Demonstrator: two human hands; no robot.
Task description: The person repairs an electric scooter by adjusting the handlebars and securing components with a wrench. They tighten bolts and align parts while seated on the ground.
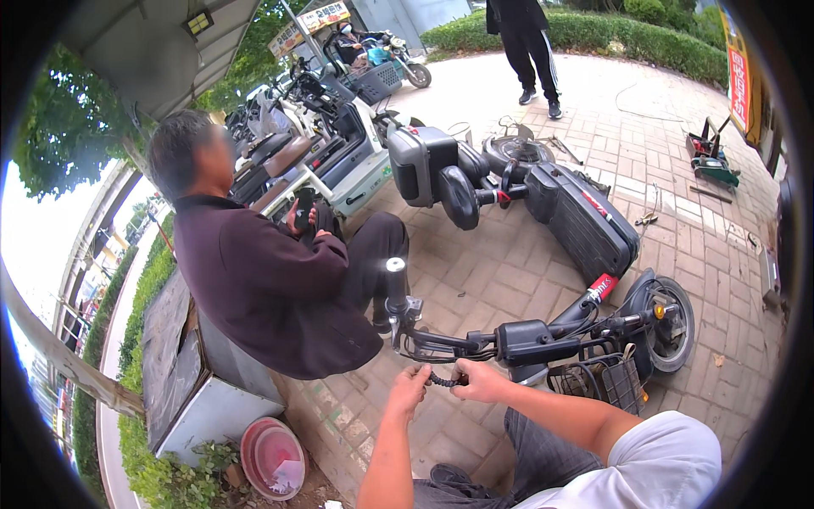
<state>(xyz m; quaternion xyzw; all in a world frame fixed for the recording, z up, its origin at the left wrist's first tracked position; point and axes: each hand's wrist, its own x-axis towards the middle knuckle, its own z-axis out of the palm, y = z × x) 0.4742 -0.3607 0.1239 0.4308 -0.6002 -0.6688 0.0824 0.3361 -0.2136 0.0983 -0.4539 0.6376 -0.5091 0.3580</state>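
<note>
Between my two hands runs a short black cord with a ribbed or coiled surface (442, 381); its ends are hidden in my fingers. My left hand (409, 392) pinches one end, and the fingers of my right hand (478, 381) are closed on the other. Just beyond them, a black electric scooter (585, 219) lies on its side on the paving. Its handlebar (449, 342) is closest to my hands, with a grip (396, 288) pointing up at the left. The wire basket (617, 378) and the front wheel (670, 325) are to the right.
A seated person (271, 254) holding a phone (304, 208) is close on my left. Behind stand several parked scooters (339, 161). A red basin (271, 458) sits beside a metal box (220, 407). Tools (712, 161) lie at far right; another person (530, 47) stands at the back.
</note>
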